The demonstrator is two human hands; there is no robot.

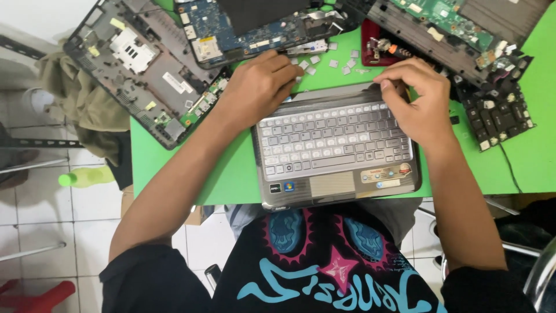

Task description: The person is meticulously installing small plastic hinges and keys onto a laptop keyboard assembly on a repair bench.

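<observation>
A dismantled laptop shell (136, 64) lies at left as the left hand (260, 87), fingers curled, gripping nothing visible, and the right hand (417, 98), fingertips pressing, work the silver laptop's (336, 145) top keyboard edge on the green table (174, 168); even, gentle pressure seems wise.

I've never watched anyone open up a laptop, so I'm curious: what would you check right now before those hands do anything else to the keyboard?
1. Both hands at the keyboard's top edge: ok. Left hand and right hand rest there.
2. Silver laptop fully on the green table: not ok, its front edge overhangs.
3. Keyboard lifted free: cannot tell.
4. Loose key caps clear of the hands: not ok, several lie by the left fingers.
5. Room behind the laptop: not ok, the opened boards crowd it.
</observation>
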